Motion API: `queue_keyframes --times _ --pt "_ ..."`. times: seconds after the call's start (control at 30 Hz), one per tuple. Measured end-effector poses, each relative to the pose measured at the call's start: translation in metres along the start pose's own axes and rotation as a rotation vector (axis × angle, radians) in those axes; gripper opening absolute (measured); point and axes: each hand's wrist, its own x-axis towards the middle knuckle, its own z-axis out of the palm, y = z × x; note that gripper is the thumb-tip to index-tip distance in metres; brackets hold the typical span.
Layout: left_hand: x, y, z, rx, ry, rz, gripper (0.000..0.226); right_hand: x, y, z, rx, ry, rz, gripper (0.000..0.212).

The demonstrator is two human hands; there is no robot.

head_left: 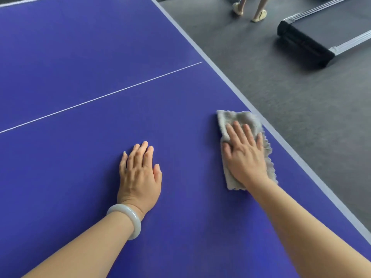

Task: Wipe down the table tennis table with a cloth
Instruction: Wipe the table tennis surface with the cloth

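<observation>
The table has a blue-violet top with a thin white centre line and a pale border band along its right edge. A grey cloth, folded into a long strip, lies flat on the top near that right edge, just inside the border band.

The right hand lies palm down on the cloth, fingers straight and slightly spread, pressing it to the surface; nothing is gripped. The cloth shows beyond the fingertips and along both sides of the hand.

The left hand lies flat on the bare top, well apart from the cloth, fingers extended and close together, holding nothing. A pale bangle sits on the left wrist.

Beyond the table edge is a grey floor. On it, at upper right, stands a treadmill with a black end and silver side rails. At the top of the view, the lower legs of a second person in pale slippers stand on the floor.
</observation>
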Motion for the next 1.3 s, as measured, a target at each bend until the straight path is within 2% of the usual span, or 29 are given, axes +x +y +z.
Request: queue_keyframes --times 0.07,0.1,0.17,0.23,0.33,0.4,0.43,0.5,0.57,0.63,0.7,0.73,0.8,0.87,0.97,1.03,1.1,1.17,1.3 --pt "0.0 0.0 0.001 0.0 0.007 -0.001 0.049 -0.01 0.046 -0.015 0.004 -0.011 0.348 0.059" --pt "0.0 0.0 0.0 -0.001 0.009 -0.005 0.049 -0.02 0.053 -0.019 0.008 -0.009 0.466 0.06" --pt "-0.002 0.005 -0.001 -0.004 0.008 -0.001 0.049 -0.048 0.038 -0.013 -0.017 -0.001 0.571 0.061" --pt "-0.001 0.001 -0.001 -0.005 0.008 -0.008 0.049 -0.077 -0.013 0.003 -0.038 0.002 0.411 0.062" --pt "-0.002 0.002 0.001 -0.027 0.02 0.003 0.048 -0.134 -0.078 0.022 0.004 0.001 -0.137 0.059" --pt "0.0 -0.002 0.0 -0.046 0.034 0.004 0.047 -0.144 -0.075 0.019 0.074 -0.05 -0.395 0.054" --pt "-0.002 -0.003 0.001 -0.061 0.037 0.011 0.046 -0.143 -0.055 0.013 0.094 -0.055 -0.398 0.053" --pt "-0.003 -0.007 0.001 -0.106 0.029 0.022 0.045 -0.136 0.003 0.001 0.074 0.0 -0.187 0.054" --pt "-0.002 -0.011 0.0 -0.174 0.017 0.029 0.045 -0.131 0.073 -0.015 0.028 0.026 0.157 0.056" --pt "0.001 -0.014 -0.006 -0.329 -0.01 -0.013 0.042 -0.141 0.122 -0.029 -0.003 0.005 0.414 0.058" --pt "-0.006 -0.008 -0.015 -0.495 -0.061 -0.059 0.039 -0.157 0.138 -0.033 0.023 0.02 0.565 0.058" --pt "-0.017 0.001 -0.018 -0.501 -0.089 -0.009 0.039 -0.164 0.135 -0.03 0.035 0.034 0.616 0.058" --pt "-0.053 0.022 -0.016 -0.415 -0.135 0.198 0.04 -0.175 0.108 -0.02 0.012 0.037 0.654 0.061" --pt "-0.095 0.045 -0.008 -0.3 -0.173 0.367 0.05 -0.184 0.064 -0.008 -0.022 0.031 0.486 0.063" --pt "-0.132 0.067 0.003 -0.094 -0.16 0.411 0.062 -0.195 0.008 0.004 0.019 -0.015 0.025 0.06" --pt "-0.135 0.071 0.006 -0.013 -0.142 0.393 0.062 -0.195 0.012 0.001 0.05 -0.06 -0.176 0.056" --pt "-0.134 0.071 0.008 0.016 -0.125 0.401 0.062 -0.192 0.051 -0.009 0.041 -0.068 -0.204 0.055" --pt "-0.134 0.071 0.01 0.016 -0.127 0.399 0.062 -0.194 0.108 -0.021 0.012 -0.023 -0.034 0.053" --pt "-0.135 0.072 0.01 0.04 -0.115 0.394 0.063 -0.223 0.19 -0.041 0.043 0.05 0.611 0.054"
